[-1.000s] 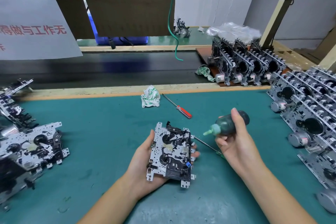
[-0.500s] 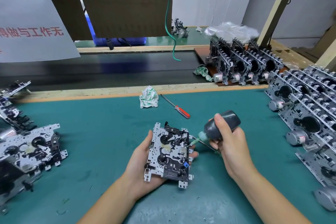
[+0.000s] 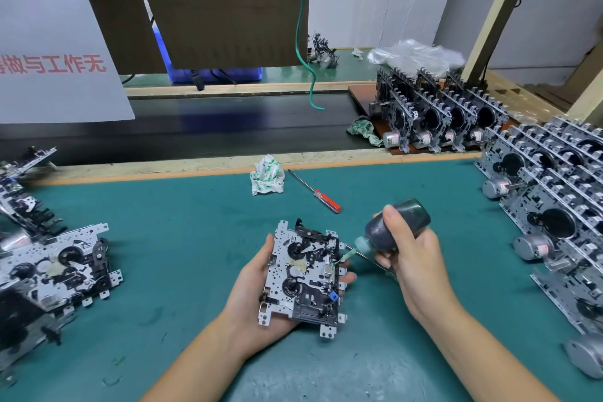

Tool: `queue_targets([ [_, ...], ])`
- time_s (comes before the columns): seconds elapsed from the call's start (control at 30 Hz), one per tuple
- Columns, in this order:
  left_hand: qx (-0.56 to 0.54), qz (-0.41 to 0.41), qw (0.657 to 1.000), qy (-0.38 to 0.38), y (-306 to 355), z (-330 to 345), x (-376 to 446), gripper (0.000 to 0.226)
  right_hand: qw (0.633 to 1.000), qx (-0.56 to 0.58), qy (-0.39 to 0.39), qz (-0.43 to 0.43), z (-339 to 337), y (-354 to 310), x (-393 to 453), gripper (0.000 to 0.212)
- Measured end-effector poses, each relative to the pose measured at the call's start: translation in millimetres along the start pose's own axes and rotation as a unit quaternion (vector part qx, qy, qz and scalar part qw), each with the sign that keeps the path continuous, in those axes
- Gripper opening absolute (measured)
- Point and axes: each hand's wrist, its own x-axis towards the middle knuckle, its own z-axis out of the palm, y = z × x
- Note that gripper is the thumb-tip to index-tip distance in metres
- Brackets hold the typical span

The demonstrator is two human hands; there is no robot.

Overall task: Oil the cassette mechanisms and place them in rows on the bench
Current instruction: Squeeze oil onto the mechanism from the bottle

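Observation:
My left hand (image 3: 251, 297) holds a silver-and-black cassette mechanism (image 3: 303, 277) from below, face up, over the green bench mat (image 3: 182, 238). My right hand (image 3: 414, 261) grips a dark oil bottle (image 3: 396, 225), tilted down to the left. Its pale green nozzle tip touches the mechanism's right edge. A thin metal rod lies under the right hand. Rows of upright mechanisms (image 3: 554, 199) stand on the bench at the right. A pile of flat mechanisms (image 3: 49, 268) lies at the left.
A red-handled screwdriver (image 3: 318, 192) and a crumpled white-green rag (image 3: 267, 174) lie near the mat's far edge. More mechanisms (image 3: 437, 114) stand on a brown board beside a dark conveyor belt (image 3: 228, 127). A green cable (image 3: 303, 36) hangs from above.
My right hand has moved left and down with the oil bottle, bringing its nozzle from beside the mechanism onto its right edge. The left hand has stayed nearly still.

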Motion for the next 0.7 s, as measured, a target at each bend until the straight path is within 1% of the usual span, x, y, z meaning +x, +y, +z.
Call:
queue_targets([
  [0.2,-0.002,-0.005,1.0,0.0,0,0,0,0.072,1.0,-0.013,0.003,0.004,0,1,-1,0.037],
  [0.3,-0.002,-0.003,1.0,-0.004,1,-1,-1,0.071,1.0,-0.016,0.004,0.002,0,0,-1,0.042],
  [0.47,0.0,0.001,1.0,-0.008,0,-3,1,0.075,0.999,0.017,0.038,-0.009,-9,-7,6,0.046],
  [0.53,0.006,0.003,1.0,-0.015,-1,-4,1,0.08,0.998,-0.016,0.041,-0.034,-14,-10,9,0.041],
  [0.63,0.018,0.007,1.0,-0.021,-1,-5,1,0.087,0.992,-0.109,0.029,-0.049,-21,-8,13,0.029],
  [0.7,0.019,0.006,1.0,-0.021,-1,-5,1,0.088,0.99,-0.133,0.008,-0.055,-24,-5,16,0.032],
])
